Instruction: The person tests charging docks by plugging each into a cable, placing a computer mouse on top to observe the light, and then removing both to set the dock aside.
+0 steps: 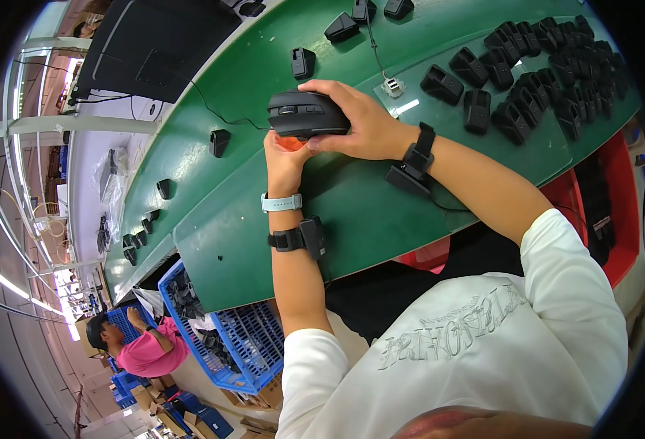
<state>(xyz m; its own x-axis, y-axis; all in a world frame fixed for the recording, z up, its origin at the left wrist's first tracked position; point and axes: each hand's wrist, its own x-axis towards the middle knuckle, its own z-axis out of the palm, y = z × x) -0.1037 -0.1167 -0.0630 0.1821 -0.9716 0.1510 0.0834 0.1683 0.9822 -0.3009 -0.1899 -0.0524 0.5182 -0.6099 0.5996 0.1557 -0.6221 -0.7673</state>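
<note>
A black computer mouse [308, 113] is up in front of me over the green table, its scroll wheel toward the left. My right hand [366, 124] is closed round its right end, with fingers over the top and thumb along the near side. My left hand [284, 162] is directly beneath the mouse, its palm lit orange-red; its fingers are hidden behind the mouse. A thin black cable [227, 119] runs from close to the mouse's left end toward a dark monitor [165, 44]. Black strapped devices sit on both my forearms, plus a pale watch on the left.
Many small black angular blocks [476, 110] crowd the right of the green table [235, 241]; more stand along its far and left parts. A white USB hub [393, 87] lies beyond my right hand. Blue crates [246, 340], a red bin [630, 212] and a person in pink [151, 355] are nearby.
</note>
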